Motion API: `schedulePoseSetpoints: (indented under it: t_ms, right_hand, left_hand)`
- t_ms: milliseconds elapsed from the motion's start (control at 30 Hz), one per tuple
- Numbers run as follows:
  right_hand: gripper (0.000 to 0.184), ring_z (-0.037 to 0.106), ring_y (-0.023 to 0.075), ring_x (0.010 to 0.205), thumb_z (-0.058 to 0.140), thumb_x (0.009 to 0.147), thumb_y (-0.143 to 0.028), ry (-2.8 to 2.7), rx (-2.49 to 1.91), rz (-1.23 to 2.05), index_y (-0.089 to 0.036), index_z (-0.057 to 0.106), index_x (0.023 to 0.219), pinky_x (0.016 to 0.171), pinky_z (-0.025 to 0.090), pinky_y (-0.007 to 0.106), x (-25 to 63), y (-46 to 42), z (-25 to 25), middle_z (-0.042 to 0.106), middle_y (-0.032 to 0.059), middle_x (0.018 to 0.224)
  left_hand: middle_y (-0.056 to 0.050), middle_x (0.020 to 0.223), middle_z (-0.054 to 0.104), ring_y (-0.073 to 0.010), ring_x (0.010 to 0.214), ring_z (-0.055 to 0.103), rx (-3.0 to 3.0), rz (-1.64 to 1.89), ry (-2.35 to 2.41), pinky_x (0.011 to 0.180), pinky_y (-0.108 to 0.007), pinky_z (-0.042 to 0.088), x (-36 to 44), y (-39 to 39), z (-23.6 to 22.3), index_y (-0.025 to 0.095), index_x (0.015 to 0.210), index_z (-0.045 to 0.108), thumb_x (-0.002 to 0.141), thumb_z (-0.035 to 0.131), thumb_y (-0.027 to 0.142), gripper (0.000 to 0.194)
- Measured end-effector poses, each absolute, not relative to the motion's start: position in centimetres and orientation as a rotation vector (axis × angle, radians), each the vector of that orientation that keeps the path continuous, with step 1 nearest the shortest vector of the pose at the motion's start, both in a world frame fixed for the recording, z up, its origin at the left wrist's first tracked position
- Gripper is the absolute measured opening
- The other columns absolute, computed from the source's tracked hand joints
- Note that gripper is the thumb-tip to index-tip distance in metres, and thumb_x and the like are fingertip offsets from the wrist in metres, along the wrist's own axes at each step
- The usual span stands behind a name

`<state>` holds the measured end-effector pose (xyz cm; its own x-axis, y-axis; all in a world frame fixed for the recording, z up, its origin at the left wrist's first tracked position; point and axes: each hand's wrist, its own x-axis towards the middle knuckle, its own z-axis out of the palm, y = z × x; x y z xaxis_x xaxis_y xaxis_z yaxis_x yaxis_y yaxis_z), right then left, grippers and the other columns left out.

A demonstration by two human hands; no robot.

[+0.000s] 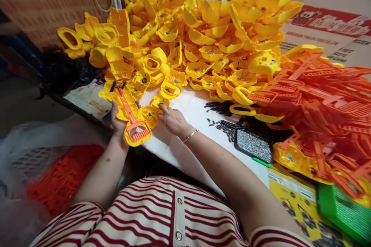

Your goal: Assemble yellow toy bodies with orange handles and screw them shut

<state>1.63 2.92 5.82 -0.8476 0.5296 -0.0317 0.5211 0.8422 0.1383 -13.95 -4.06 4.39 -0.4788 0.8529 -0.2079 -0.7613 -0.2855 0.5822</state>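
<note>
My left hand (117,121) is wrapped around a yellow plastic toy shell half (123,110), lifted above the table edge. An orange plastic handle piece (126,106) lies inside this shell, its slotted end sitting in the yellow loop at the bottom. Two small black pieces stick out at the shell's top end. To the right, my right hand (174,120) has its fingers closed on the edge of another yellow shell half (153,111), which has small parts inside it. The fingertips of that hand are partly hidden.
Yellow shell halves (203,34) are heaped across the back. Orange handle pieces (319,96) pile up on the right. Small black pins (228,129) lie beside a black tray of screws (253,146). A green basket (344,212) stands front right; a bag of orange parts (63,177) sits lower left.
</note>
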Motion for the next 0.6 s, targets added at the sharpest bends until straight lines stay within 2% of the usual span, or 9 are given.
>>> schedulePoseSetpoints:
  t_ms: [167, 267, 333, 400, 500, 600]
  right_hand:
    - [0.030, 0.062, 0.0183, 0.077, 0.039, 0.095, -0.012, 2.983, 0.793, 0.273, -0.020, 0.067, 0.094, 0.057, 0.040, 0.030, 4.8, -0.3, 10.4, 0.067, 0.0129, 0.106]
    - [0.022, 0.056, 0.0143, 0.060, 0.046, 0.092, -0.013, 3.033, 0.893, 0.113, -0.020, 0.067, 0.089, 0.050, 0.033, 0.029, 8.2, -1.7, 12.7, 0.069, 0.0095, 0.090]
    - [0.014, 0.054, 0.0133, 0.055, 0.056, 0.089, -0.026, 3.039, 0.964, -0.195, -0.021, 0.067, 0.082, 0.048, 0.032, 0.028, 10.3, -1.4, 13.7, 0.069, 0.0063, 0.080]
    - [0.017, 0.053, 0.0120, 0.053, 0.062, 0.085, -0.037, 2.965, 0.992, -0.652, -0.023, 0.067, 0.078, 0.048, 0.035, 0.026, 11.9, -0.2, 13.8, 0.068, 0.0027, 0.070]
    - [0.023, 0.054, 0.0101, 0.053, 0.066, 0.081, -0.043, 2.631, 0.978, -1.306, -0.021, 0.070, 0.082, 0.049, 0.039, 0.024, 13.5, 2.0, 12.1, 0.065, -0.0010, 0.064]
    - [0.026, 0.048, 0.0077, 0.048, 0.067, 0.076, -0.044, 2.353, 1.118, -1.589, -0.018, 0.066, 0.073, 0.046, 0.036, 0.023, 14.0, 3.4, 8.8, 0.057, -0.0039, 0.056]
  left_hand:
    - [-0.001, 0.079, 0.072, -0.0184, 0.075, 0.067, 0.277, 1.816, 0.745, 0.083, -0.036, 0.054, -14.8, -5.2, 2.7, 0.022, 0.103, 0.065, 0.078, 0.051, 0.078, 0.064]
    - [-0.003, 0.086, 0.074, -0.0193, 0.077, 0.068, 0.370, 1.791, 0.761, 0.083, -0.034, 0.054, -14.6, -5.9, 2.6, 0.022, 0.105, 0.066, 0.074, 0.055, 0.079, 0.066]
    - [-0.004, 0.090, 0.075, -0.0180, 0.073, 0.068, 0.366, 1.760, 0.759, 0.076, -0.031, 0.055, -14.0, -6.0, 2.6, 0.022, 0.108, 0.066, 0.074, 0.057, 0.077, 0.066]
    - [-0.004, 0.093, 0.076, -0.0160, 0.067, 0.068, 0.329, 1.714, 0.741, 0.068, -0.028, 0.056, -13.1, -6.0, 2.6, 0.023, 0.111, 0.065, 0.076, 0.060, 0.072, 0.061]
    - [-0.004, 0.095, 0.076, -0.0143, 0.061, 0.068, 0.293, 1.674, 0.710, 0.062, -0.027, 0.058, -11.6, -6.1, 2.3, 0.024, 0.114, 0.065, 0.076, 0.065, 0.066, 0.057]
    - [-0.004, 0.098, 0.076, -0.0166, 0.064, 0.071, 0.302, 1.624, 0.697, 0.063, -0.028, 0.060, -10.3, -6.7, 2.1, 0.022, 0.117, 0.064, 0.076, 0.066, 0.064, 0.058]
